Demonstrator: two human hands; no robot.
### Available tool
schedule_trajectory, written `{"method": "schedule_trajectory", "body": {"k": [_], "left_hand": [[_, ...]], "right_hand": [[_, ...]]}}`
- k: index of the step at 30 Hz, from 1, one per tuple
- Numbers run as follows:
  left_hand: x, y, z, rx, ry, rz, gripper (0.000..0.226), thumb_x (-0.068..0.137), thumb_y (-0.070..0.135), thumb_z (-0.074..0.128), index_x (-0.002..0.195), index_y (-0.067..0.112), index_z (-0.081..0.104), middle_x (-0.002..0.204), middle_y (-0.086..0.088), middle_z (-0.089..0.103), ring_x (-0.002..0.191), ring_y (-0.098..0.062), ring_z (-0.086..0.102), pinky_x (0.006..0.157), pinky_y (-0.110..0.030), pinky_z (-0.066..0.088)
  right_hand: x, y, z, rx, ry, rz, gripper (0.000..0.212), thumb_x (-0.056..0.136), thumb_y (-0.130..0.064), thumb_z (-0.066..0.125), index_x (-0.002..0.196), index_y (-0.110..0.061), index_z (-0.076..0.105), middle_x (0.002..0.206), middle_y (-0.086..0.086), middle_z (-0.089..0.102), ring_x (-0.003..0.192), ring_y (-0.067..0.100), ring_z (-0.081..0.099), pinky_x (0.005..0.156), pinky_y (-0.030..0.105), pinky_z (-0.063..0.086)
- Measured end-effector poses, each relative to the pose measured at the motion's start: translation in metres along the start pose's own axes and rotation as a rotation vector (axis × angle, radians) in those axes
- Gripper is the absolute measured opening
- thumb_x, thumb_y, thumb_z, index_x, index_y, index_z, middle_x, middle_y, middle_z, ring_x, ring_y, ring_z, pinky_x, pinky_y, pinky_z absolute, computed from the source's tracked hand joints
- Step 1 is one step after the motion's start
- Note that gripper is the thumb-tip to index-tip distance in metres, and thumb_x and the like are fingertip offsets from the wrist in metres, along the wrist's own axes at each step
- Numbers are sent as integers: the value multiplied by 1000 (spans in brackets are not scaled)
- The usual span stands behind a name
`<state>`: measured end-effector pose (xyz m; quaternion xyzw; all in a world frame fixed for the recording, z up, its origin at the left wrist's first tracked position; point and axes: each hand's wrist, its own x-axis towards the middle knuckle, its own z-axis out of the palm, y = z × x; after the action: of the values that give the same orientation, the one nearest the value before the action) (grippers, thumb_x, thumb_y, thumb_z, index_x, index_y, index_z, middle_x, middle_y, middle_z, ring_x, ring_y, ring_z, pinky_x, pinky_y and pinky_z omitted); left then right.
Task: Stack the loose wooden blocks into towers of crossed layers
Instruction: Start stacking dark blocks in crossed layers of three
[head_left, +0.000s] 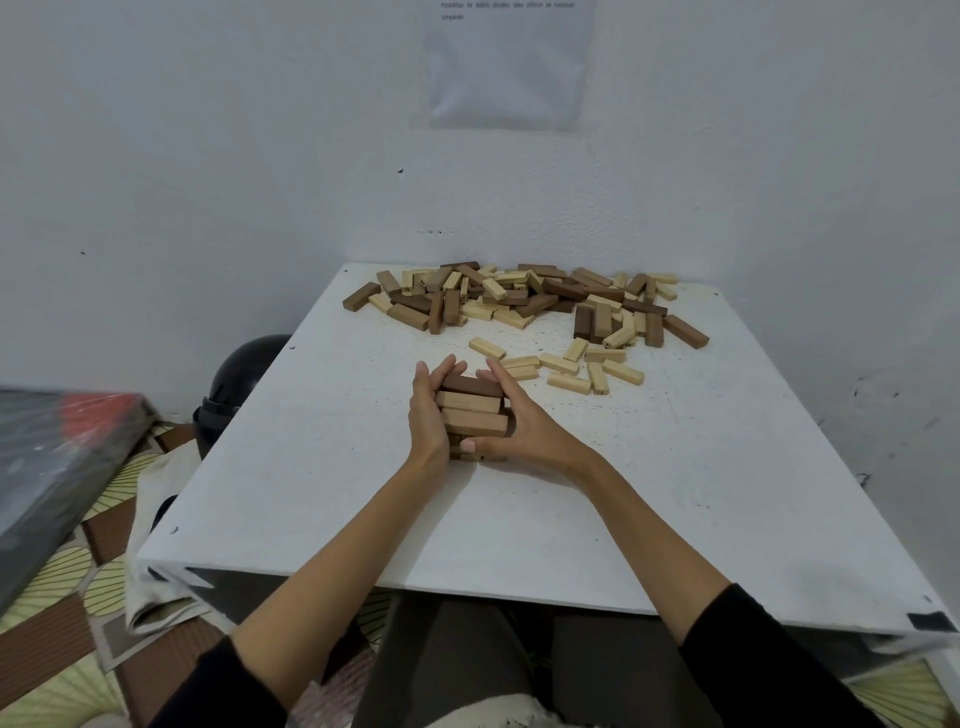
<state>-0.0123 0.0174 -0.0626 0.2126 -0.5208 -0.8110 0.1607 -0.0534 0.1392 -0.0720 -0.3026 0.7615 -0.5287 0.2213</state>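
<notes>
With your left hand (428, 410) flat against the left side of the short tower (472, 410) at mid-desk (363, 493) and your right hand (519, 423) pressing its right side, fingers straight, an uneven squeeze could skew the crossed layers or topple them.

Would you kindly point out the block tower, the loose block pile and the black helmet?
block tower (467, 401): head view, middle top block.
loose block pile (511, 299): head view, heap's centre.
black helmet (244, 371): head view, rounded shell.
</notes>
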Motion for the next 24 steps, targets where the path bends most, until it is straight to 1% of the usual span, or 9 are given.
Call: {"method": "schedule_trajectory", "body": {"k": [3,5,7,9,13,16,18,21,24], "left_hand": [[0,-1,0,19,3,7,51,100,45,24,126,16,56,119,2,61,99,-16,62,70,-25,50],[-1,-1,-1,41,9,10,50,99,46,24,123,18,57,119,3,62,103,-18,61,74,-27,50],[0,-3,-3,64,27,21,49,100,46,24,119,19,60,118,2,64,106,-19,61,83,-31,51],[1,-5,-4,94,76,54,49,101,41,23,113,18,65,115,0,66,106,-19,61,91,-34,49],[2,-6,0,157,169,99,54,102,33,18,106,15,69,108,-3,69,100,-20,62,89,-34,49],[2,-6,0,167,176,104,53,102,31,19,98,19,71,104,-2,70,97,-19,63,89,-35,49],[2,-6,0,159,173,108,53,101,31,20,95,21,71,103,-2,70,97,-19,63,87,-34,50],[1,-6,-1,142,146,98,50,101,34,22,104,18,69,108,-1,69,99,-18,62,82,-28,50],[2,-6,-5,82,90,98,50,101,40,23,117,16,63,113,0,66,103,-17,61,87,-30,49]], "right_hand": [[2,1,5,30,-19,18,120,72,-22,80,148,-28,-13,155,-10,7,138,6,22,105,20,34],[3,1,7,60,-13,21,126,69,-25,81,146,-31,-19,156,-13,1,141,7,19,111,31,34],[4,0,8,106,-7,15,127,66,-28,80,146,-31,-19,155,-14,0,140,9,20,110,35,36],[4,0,10,176,8,3,121,64,-31,77,148,-30,-10,154,-11,5,138,12,27,106,34,41],[6,2,15,158,96,-15,100,69,-34,77,147,-27,15,147,-4,25,132,18,36,104,39,43],[6,3,16,130,134,-25,87,73,-29,78,142,-25,26,140,-1,34,126,19,41,102,38,45],[7,2,16,97,150,-30,83,72,-32,79,139,-26,30,134,2,38,122,21,46,99,38,47],[4,2,16,49,156,-17,94,65,-55,76,141,-30,26,138,-1,35,127,18,41,103,39,44],[2,1,11,59,135,-21,118,53,-84,59,147,-30,14,151,-5,24,137,13,27,109,41,36]]}}
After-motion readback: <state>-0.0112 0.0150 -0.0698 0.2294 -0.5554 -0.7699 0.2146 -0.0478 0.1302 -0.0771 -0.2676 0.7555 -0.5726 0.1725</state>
